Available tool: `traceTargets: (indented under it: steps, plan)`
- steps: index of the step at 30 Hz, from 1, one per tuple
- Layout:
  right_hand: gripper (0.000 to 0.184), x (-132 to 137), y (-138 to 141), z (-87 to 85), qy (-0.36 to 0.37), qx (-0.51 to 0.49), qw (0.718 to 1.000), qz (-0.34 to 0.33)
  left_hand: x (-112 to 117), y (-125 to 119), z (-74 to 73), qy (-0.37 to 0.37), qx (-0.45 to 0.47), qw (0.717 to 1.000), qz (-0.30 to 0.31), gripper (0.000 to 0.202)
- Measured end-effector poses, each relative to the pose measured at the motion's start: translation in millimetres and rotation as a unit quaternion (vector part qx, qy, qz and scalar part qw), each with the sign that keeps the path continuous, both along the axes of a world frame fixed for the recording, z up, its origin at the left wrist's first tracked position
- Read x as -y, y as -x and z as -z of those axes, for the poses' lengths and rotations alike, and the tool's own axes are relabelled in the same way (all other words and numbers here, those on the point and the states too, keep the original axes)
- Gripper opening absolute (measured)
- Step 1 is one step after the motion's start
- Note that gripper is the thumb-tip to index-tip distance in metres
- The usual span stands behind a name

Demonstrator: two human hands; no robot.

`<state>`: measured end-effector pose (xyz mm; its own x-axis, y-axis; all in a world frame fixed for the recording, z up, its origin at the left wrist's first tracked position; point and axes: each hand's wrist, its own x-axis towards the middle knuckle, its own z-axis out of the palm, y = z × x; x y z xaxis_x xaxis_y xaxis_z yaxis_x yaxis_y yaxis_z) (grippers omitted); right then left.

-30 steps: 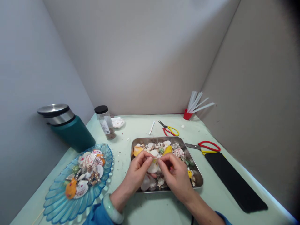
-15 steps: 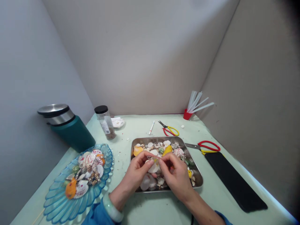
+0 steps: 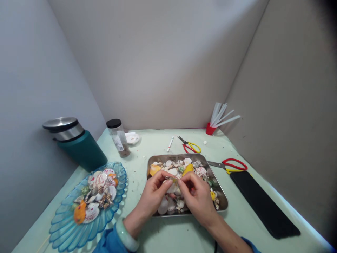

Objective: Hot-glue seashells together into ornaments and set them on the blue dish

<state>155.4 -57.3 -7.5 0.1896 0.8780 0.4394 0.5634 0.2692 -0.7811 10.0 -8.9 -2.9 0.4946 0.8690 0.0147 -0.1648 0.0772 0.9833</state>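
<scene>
One pale green table, smooth and flecked with crumbs, fills the lower half of the frame. At lower left lies one translucent blue plate, its rim fluted like petals, heaped with glossy shells too overlapped to count. At lower centre sits one shiny metal tray, rectangular with rounded corners, crowded with ribbed, spiral and smooth shells, likewise beyond counting. One flat, matt black slab lies at lower right; one teal bottle with a steel top leans at left. Above the tray, at lower centre, the left hand and the right hand meet, each with thumb and fingertips pinched narrow on one thin strand; what hangs beneath is too blurred to tell. One clear, black-lidded jar stands at centre left. Two pairs of scissors with red and yellow handles lie right of centre: the larger scissors and the smaller scissors. One red cup, right of centre, holds at least four frosted sticks. One smooth, pale bangle rings the left wrist. One slim white marker lies near the centre.
</scene>
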Motion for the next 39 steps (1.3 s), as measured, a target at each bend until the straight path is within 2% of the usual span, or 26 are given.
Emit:
traceTargets:
  steps: [6,11,14,17,22,25,39]
  plan:
    - [0.016,-0.2,-0.7,-0.3,-0.008,-0.011,1.000,0.004,0.8,0.0,-1.4,-0.017,-0.001,1.000,0.004,0.021]
    - [0.015,0.4,-0.9,-0.1,-0.026,-0.013,1.000,-0.003,4.0,-3.5,-2.5,0.054,0.031,0.998,-0.007,0.021]
    - [0.010,0.8,-1.1,-0.7,-0.028,-0.026,0.999,-0.009,5.2,-4.6,-0.5,0.068,0.058,0.996,-0.009,0.018]
    - [0.005,0.9,-1.3,-2.2,-0.049,-0.032,0.998,-0.026,5.2,-3.6,0.0,0.044,0.060,0.997,-0.007,0.017]
    - [0.014,-0.3,-2.5,-4.2,-0.113,-0.027,0.991,-0.070,4.6,0.0,-3.3,-0.073,0.022,0.997,-0.032,0.014]
    - [0.014,-1.5,-3.2,-4.4,-0.125,-0.031,0.989,-0.072,4.8,1.1,-4.8,-0.110,0.016,0.993,-0.029,0.013]
    - [0.011,0.7,-2.6,-4.7,-0.112,-0.031,0.990,-0.075,3.6,0.0,-4.1,-0.077,0.034,0.996,-0.016,0.012]
